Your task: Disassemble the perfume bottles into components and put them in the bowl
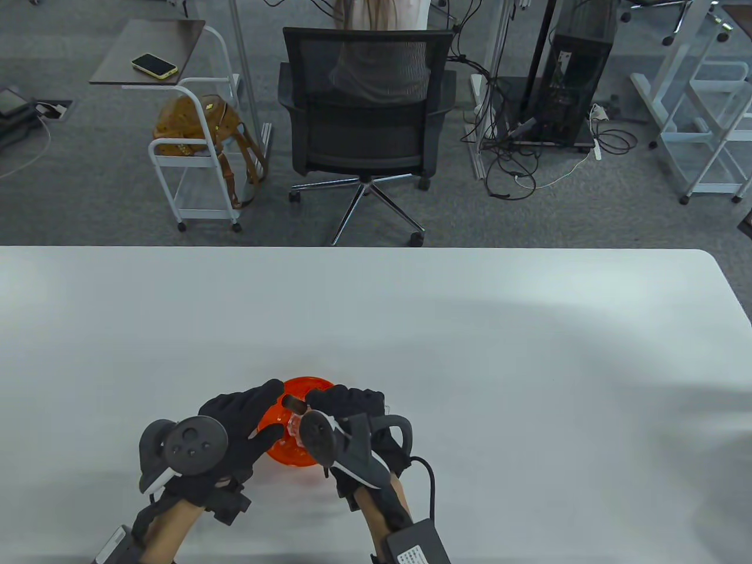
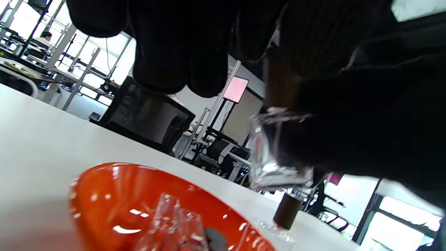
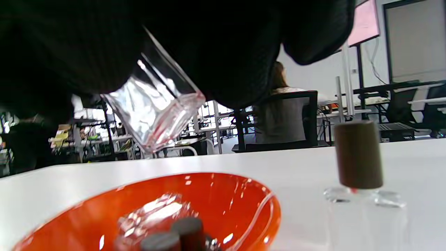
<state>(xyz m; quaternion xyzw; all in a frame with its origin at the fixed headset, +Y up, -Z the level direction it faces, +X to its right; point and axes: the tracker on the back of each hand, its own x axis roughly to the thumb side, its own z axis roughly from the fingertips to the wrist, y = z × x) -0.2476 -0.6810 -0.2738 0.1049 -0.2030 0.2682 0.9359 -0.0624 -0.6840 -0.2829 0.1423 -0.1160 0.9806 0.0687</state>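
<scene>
Over the orange bowl [image 1: 276, 449] my right hand [image 1: 343, 405] grips a clear glass perfume bottle [image 3: 156, 108] with a dark brown cap [image 1: 292, 403], tilted. The same bottle [image 2: 275, 157] shows in the left wrist view. My left hand [image 1: 241, 426] hovers beside it with fingers [image 2: 160, 52] spread, thumb close to the glass. The bowl [image 3: 251, 205] holds a clear bottle body [image 2: 174, 223] and dark caps [image 3: 184, 226]. Another capped bottle [image 3: 359, 157] stands upright on the table just right of the bowl, also seen as the capped bottle [image 2: 287, 211] behind the bowl.
The white table [image 1: 470, 352] stretches wide to the right and back. Beyond its far edge stand a black office chair [image 1: 364, 117] and a small white cart [image 1: 194, 158] with a brown bag.
</scene>
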